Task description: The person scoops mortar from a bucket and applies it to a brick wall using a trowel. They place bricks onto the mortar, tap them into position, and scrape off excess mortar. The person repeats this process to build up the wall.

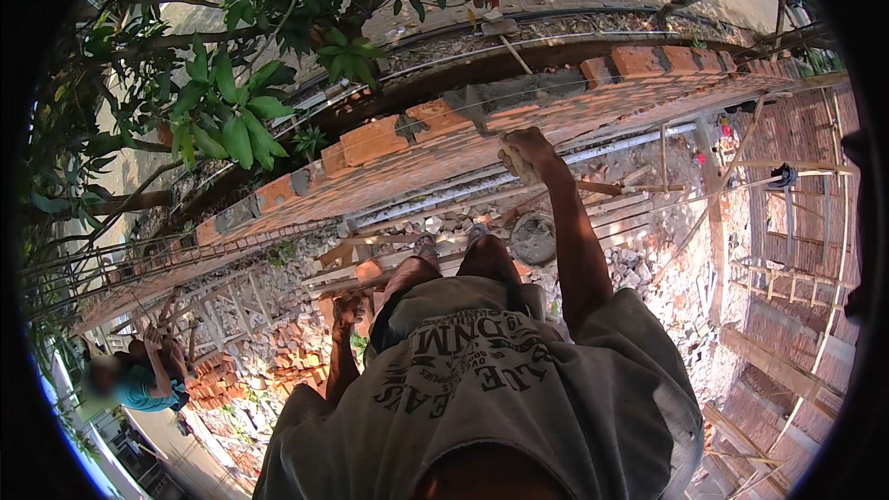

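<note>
My right hand (526, 153) is closed around the handle of a trowel (483, 122), whose grey blade meets the wall's top edge. Wet grey mortar (542, 86) lies along that part of the brick wall (444, 150). Orange bricks (370, 137) of the top course sit to the left of the mortar, and more bricks (639, 62) to the right. My left hand (347, 308) hangs low in shade beside my left leg. An orange brick (369, 270) is near it; whether the fingers grip anything is unclear. A round pan of mortar (533, 239) stands below my right forearm.
Wooden planks (611, 222) run under my feet, with rubble (444, 220) around them. Leafy branches (236, 120) overhang the wall at left. Another person (153, 375) is at lower left, close to stacked bricks (218, 380). Scaffold poles (718, 190) rise at right.
</note>
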`<state>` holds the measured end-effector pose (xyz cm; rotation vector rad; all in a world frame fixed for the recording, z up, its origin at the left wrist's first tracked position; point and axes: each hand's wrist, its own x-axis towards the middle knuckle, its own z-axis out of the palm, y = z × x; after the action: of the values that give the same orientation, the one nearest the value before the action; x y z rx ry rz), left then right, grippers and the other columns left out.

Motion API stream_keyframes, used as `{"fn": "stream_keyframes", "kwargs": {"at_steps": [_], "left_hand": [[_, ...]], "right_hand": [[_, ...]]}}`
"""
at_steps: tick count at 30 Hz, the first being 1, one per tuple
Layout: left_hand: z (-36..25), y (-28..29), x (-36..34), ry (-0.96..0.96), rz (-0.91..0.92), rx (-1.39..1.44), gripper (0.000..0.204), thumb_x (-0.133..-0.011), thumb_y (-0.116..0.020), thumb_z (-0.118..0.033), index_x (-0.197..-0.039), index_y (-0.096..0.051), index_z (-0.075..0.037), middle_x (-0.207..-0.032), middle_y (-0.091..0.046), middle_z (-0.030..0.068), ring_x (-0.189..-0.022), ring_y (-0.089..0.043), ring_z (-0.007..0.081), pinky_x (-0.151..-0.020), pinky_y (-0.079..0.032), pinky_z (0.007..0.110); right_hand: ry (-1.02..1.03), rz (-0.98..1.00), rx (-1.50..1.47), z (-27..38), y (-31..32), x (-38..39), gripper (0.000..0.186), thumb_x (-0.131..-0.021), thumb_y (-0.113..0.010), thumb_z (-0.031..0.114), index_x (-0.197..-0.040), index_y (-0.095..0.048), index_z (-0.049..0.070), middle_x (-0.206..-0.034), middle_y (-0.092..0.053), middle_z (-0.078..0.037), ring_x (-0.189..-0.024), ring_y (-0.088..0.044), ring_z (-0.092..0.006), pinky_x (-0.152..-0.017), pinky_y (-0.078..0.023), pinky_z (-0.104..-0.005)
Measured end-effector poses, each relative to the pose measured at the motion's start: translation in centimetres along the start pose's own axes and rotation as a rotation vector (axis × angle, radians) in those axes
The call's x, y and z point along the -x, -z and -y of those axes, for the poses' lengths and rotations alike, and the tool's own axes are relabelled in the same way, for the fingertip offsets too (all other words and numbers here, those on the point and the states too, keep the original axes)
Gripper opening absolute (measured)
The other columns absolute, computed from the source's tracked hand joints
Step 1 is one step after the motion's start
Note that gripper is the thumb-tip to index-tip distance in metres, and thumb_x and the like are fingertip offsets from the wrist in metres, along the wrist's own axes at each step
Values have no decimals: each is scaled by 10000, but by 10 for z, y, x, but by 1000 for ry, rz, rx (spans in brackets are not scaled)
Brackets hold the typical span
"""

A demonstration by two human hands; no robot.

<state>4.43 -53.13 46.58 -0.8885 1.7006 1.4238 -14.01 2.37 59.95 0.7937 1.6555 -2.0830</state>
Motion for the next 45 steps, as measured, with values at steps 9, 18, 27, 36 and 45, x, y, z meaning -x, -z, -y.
{"fn": "stream_keyframes", "kwargs": {"at_steps": [9,18,27,36,45], "left_hand": [[-4,3,2,-19,15,14,296,-900,-572,-290,-891,-639,-2,-678,-551,33,-474,-478,133,-422,-330,260],[-4,11,6,-32,56,73,285,-900,-568,-286,-883,-637,-9,-680,-545,28,-472,-469,129,-423,-318,254],[28,25,-7,13,232,382,251,-902,-557,-295,-842,-608,-56,-670,-510,-15,-492,-445,115,-429,-299,234],[58,47,-40,33,339,486,230,-901,-559,-301,-850,-597,-80,-654,-482,-37,-502,-430,103,-427,-294,240],[35,8,13,-56,-98,-5,164,-885,-577,-261,-845,-594,-102,-708,-570,24,-532,-524,156,-448,-390,268]], "right_hand": [[-47,15,-78,-6,-18,5,211,-893,-630,171,-895,-607,-38,-704,-642,-153,-526,-606,-197,-436,-489,-324],[-51,98,-116,-17,-42,-3,169,-913,-603,164,-916,-560,0,-705,-616,-124,-502,-567,-181,-425,-464,-321],[-193,446,-737,-33,-102,-34,186,-954,-538,207,-1001,-534,27,-802,-587,-76,-600,-549,-159,-492,-475,-293],[-123,349,-1344,-56,-37,-91,138,-980,-499,220,-994,-503,82,-854,-562,-83,-640,-556,-169,-516,-498,-312],[106,165,-1511,-17,132,-88,302,-1007,-395,286,-958,-490,4,-805,-551,-98,-653,-568,-186,-533,-529,-333]]}}
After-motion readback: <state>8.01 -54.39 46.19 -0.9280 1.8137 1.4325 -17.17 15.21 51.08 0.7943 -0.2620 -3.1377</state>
